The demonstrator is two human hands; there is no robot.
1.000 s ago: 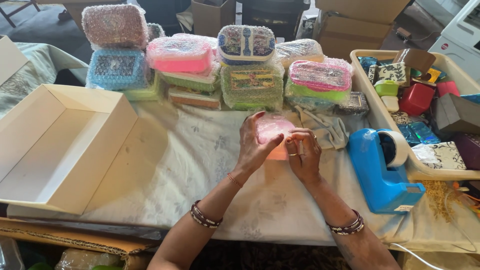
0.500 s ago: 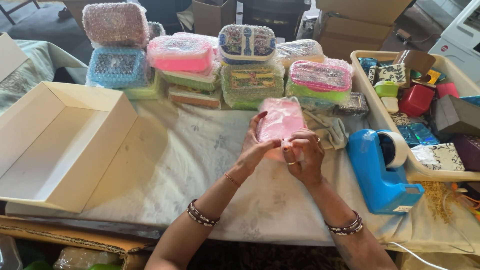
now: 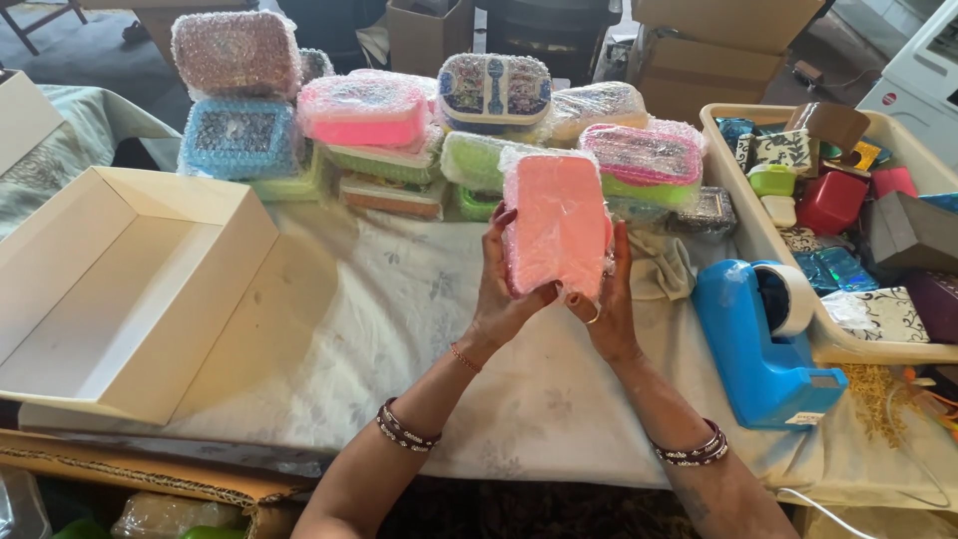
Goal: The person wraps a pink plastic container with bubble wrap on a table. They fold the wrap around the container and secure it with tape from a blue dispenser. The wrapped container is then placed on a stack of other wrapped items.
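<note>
Both hands are closed around a pink bubble-wrapped box, held up above the desk. It stands tall, long side up, between the left hand and right hand, equally close to each.

pink box contents veiled by bubble wrap, rear fingers hidden, tray cut by right edge
</note>
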